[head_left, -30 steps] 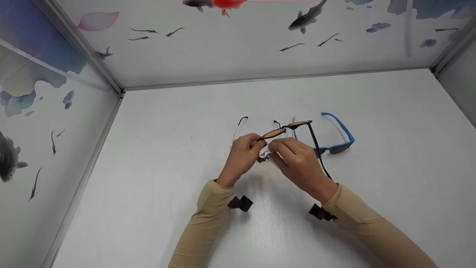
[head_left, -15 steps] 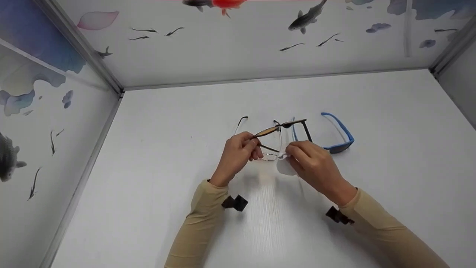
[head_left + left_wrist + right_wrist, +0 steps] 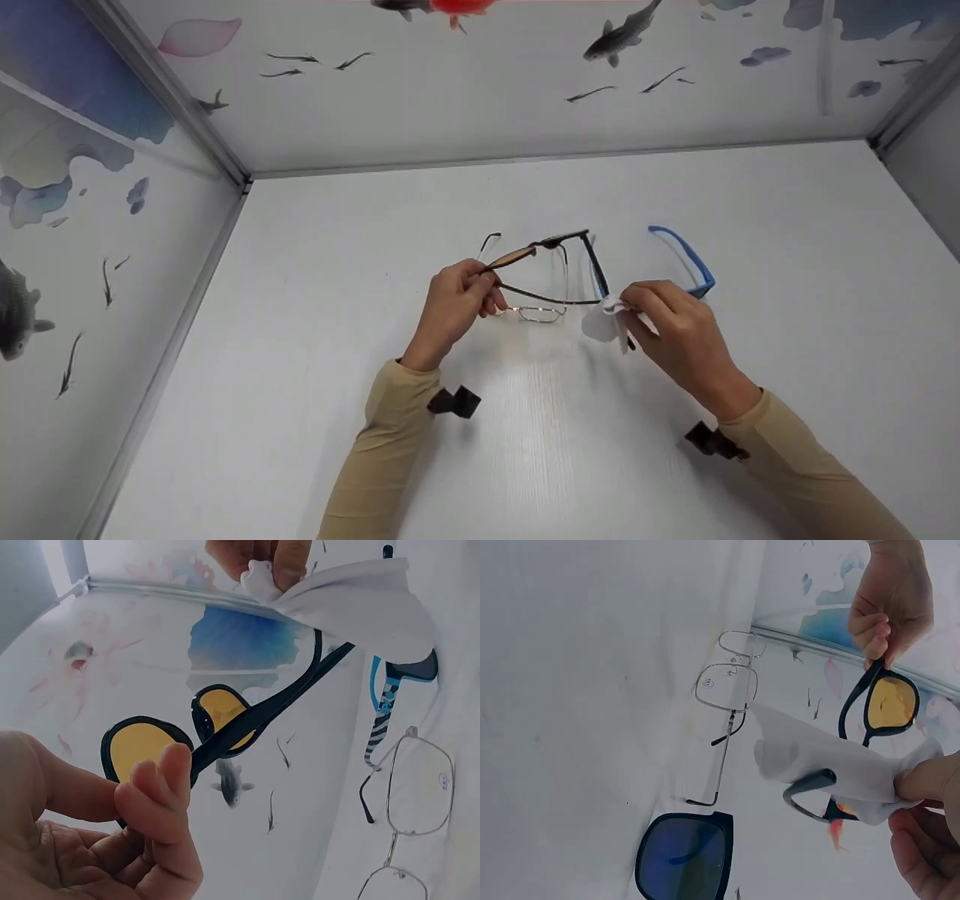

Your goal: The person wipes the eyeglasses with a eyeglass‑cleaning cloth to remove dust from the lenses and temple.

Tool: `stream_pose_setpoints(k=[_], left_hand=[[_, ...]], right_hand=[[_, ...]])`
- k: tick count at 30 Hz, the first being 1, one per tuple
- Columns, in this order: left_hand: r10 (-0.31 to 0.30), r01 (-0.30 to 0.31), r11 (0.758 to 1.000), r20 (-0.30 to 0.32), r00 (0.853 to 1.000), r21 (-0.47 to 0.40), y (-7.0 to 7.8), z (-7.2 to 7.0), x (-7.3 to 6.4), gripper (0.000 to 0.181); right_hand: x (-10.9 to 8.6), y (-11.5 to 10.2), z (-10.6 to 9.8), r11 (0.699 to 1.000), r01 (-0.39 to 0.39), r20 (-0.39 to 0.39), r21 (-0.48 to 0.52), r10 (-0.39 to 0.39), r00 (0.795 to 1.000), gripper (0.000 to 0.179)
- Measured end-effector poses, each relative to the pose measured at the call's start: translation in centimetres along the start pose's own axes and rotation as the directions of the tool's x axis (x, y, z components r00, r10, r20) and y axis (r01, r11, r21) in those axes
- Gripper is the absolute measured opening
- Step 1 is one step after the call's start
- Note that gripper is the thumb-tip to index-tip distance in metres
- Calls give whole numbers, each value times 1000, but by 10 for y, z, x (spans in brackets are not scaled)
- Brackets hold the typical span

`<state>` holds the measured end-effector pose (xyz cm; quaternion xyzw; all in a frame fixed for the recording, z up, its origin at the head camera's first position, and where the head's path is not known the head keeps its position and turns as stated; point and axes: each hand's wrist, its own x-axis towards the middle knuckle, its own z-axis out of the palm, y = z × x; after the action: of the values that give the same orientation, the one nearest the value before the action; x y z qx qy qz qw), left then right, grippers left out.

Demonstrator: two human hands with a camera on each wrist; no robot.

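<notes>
Two hands (image 3: 454,307) (image 3: 686,341), three eyeglasses (image 3: 891,703) (image 3: 727,686) (image 3: 682,855), one cloth (image 3: 360,604)

White tabletop (image 3: 285,337), bright sheen (image 3: 536,435) toward front; pale walls (image 3: 450,112), painted fish (image 3: 619,36), blue washes (image 3: 112,75); grey corner strip (image 3: 171,90)

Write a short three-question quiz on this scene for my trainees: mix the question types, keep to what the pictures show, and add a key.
1. True or false: the left grip holds the yellow-lensed glasses.
2. Multiple choice: in the head view, where do the wire glasses lie in relation to the blue glasses?
A) To their right
B) To their left
C) On top of them
3. Fill in the blank: the right grip pinches a white ____.

Key:
1. True.
2. B.
3. Cloth.
</notes>
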<state>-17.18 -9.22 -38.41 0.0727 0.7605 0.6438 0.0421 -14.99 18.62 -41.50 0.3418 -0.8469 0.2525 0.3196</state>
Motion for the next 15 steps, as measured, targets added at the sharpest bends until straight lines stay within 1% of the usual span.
stream_pose_setpoints(k=[2,5,8,11,15], left_hand=[[-8,8,1000,-30,1000,-12,-1,-6,1,16],[-16,13,999,-72,997,-41,-4,-16,1,16],[-16,12,999,-116,993,-42,-5,-28,0,16],[-23,17,999,-166,986,-35,-7,-43,0,15],[-38,30,999,-237,971,-39,-11,-67,-3,16]], right_hand=[[-1,2,-4,999,-30,-12,17,30,999,40],[-2,5,-9,994,-75,-48,75,79,996,42],[-4,8,-13,987,-108,-79,119,118,990,42],[-5,12,-17,983,-130,-106,130,144,984,41],[-9,18,-21,980,-156,-130,122,172,976,40]])
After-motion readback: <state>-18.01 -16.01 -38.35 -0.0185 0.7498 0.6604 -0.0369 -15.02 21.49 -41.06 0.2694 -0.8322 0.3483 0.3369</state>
